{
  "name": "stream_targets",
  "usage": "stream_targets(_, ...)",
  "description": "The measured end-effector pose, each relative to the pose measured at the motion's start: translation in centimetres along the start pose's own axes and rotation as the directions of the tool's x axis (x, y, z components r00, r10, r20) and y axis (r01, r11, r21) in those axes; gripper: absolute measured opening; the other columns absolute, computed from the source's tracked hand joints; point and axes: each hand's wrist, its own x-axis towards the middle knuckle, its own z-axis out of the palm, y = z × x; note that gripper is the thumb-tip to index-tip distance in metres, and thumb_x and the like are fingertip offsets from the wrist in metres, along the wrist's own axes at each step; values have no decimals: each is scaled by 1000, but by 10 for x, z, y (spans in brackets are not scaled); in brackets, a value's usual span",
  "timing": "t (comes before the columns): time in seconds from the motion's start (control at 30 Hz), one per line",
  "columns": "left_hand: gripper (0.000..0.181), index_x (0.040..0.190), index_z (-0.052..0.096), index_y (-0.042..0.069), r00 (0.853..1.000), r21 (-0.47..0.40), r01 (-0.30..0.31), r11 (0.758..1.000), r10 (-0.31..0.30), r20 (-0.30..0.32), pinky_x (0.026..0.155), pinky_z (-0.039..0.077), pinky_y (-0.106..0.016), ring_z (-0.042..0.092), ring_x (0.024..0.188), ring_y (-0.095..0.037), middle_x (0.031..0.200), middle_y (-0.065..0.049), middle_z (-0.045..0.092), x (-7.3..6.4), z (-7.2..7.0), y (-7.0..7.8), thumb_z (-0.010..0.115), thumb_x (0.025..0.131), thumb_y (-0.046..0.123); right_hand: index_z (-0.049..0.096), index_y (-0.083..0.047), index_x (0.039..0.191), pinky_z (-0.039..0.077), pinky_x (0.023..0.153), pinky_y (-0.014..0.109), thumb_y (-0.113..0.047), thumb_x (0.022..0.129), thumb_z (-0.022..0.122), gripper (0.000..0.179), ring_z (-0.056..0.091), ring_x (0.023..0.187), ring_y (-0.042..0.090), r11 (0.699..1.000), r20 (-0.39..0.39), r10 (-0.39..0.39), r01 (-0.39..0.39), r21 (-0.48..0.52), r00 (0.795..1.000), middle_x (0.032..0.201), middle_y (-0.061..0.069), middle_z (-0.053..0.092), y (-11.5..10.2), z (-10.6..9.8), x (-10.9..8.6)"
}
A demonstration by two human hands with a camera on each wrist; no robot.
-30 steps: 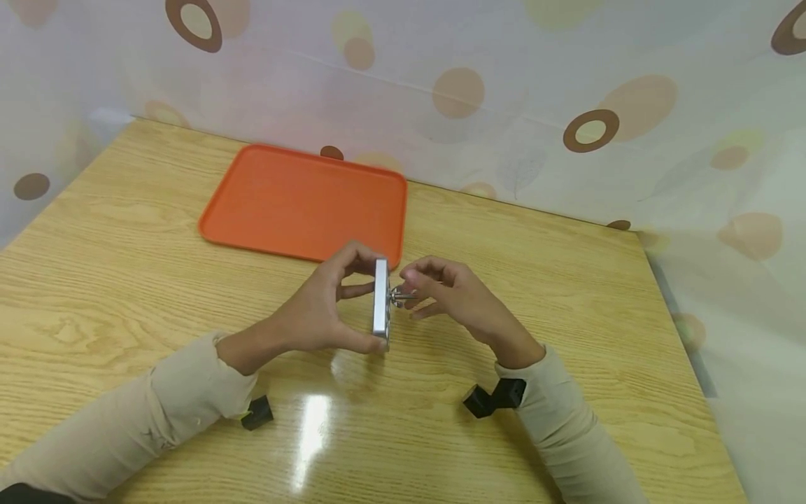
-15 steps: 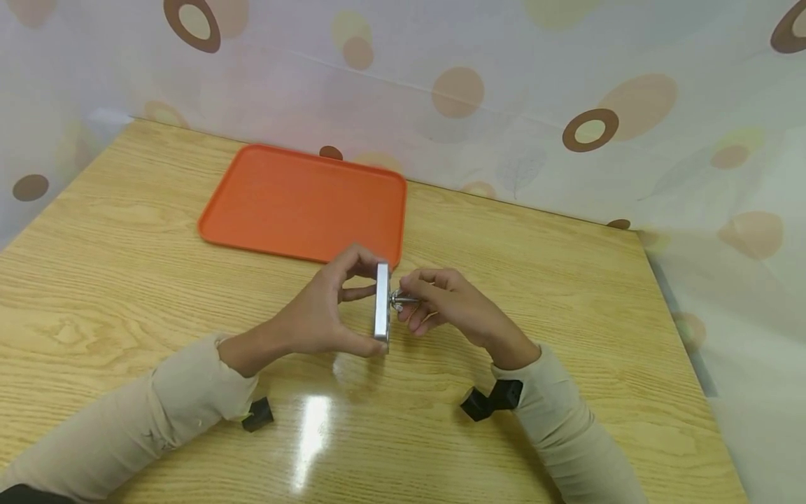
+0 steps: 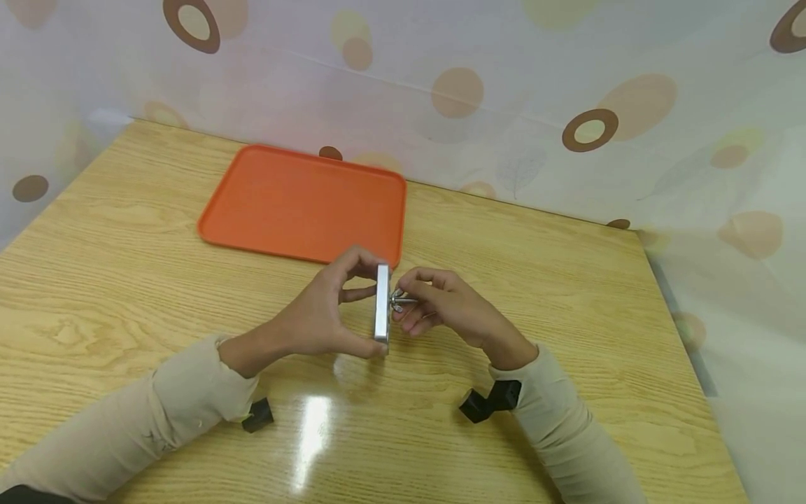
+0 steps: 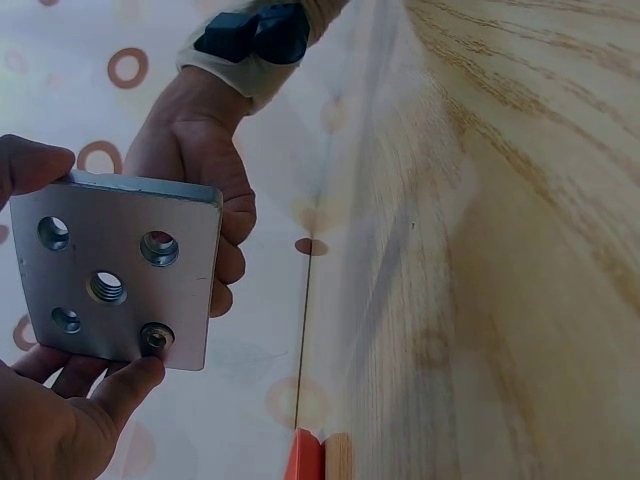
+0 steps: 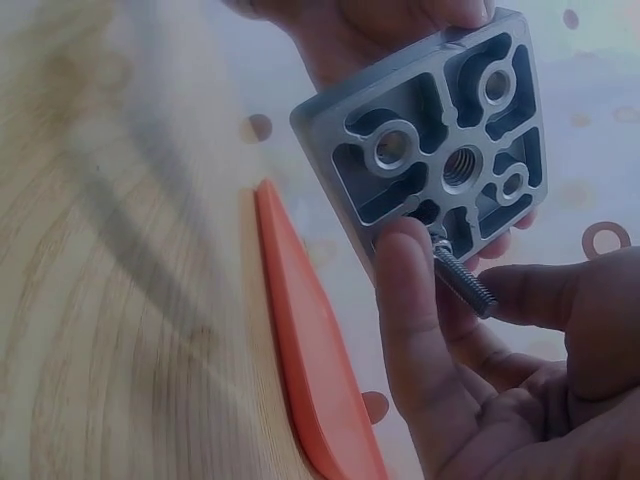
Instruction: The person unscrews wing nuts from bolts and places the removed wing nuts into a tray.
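Left hand (image 3: 315,315) grips metal plate (image 3: 381,302) by near and far edges, seemingly keeping its right face reachable | plate upright between hands, beside orange tray's (image 3: 302,203) near-right corner | right hand (image 3: 453,306) holds protruding bolt (image 5: 465,280), probably to steady it

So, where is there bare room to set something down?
Bare: the orange tray; the wooden table between the right hand and the patterned cloth; the stretch left of the tray. Crowded: between that hand and the left hand, around the metal plate and bolt.

Plate (image 4: 140,290) is smooth metal; table (image 3: 390,434), glossy wood.
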Motion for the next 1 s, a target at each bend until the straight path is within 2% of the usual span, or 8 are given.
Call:
stream_targets(0.17, 81, 129, 44, 0, 1000, -1, -2, 1000, 2, 3, 110, 53, -42, 50, 127, -39, 136, -15, 49, 0, 0, 0, 86, 60, 1, 60, -10, 103, 63, 66, 24, -18, 105, 44, 19, 69, 69, 9, 1000, 2, -11, 11, -4, 1000, 81, -4, 72, 0, -1, 0)
stream_targets(0.37, 80, 128, 44, -2, 1000, 12, -11, 1000, 11, 4, 110, 53, -43, 50, 126, -38, 137, -15, 49, 0, -1, -1, 87, 61, 2, 62, -10, 102, 65, 75, 29, -18, 104, 47, 16, 70, 77, 11, 1000, -6, -21, 21, -13, 1000, 86, -5, 73, 0, -1, 0)
stream_targets(0.67, 79, 127, 44, 0, 1000, 8, -3, 1000, 3, 7, 110, 53, -43, 50, 127, -38, 137, -15, 49, 0, -1, -1, 87, 61, 2, 62, -3, 104, 65, 86, 34, -10, 101, 52, 12, 69, 86, 13, 998, -14, -60, 60, -22, 998, 94, 0, 68, 0, -2, -1)
stream_targets(0.87, 78, 127, 45, 1, 1000, 8, -7, 1000, 7, 3, 110, 53, -43, 49, 126, -40, 137, -16, 49, 0, -1, -2, 87, 62, 3, 61, 3, 105, 63, 91, 38, -7, 99, 54, 14, 68, 91, 16, 988, -15, -133, 131, -87, 991, 99, 3, 66, 2, -2, -1)
stream_targets(1.0, 80, 129, 44, 0, 1000, 17, -6, 1000, 6, 1, 110, 53, -42, 50, 126, -36, 138, -15, 49, 0, -1, -1, 87, 62, 2, 62, 5, 107, 63, 91, 44, -5, 98, 57, 14, 69, 93, 25, 973, -26, -183, 178, -144, 983, 100, 11, 66, 2, -1, -2)
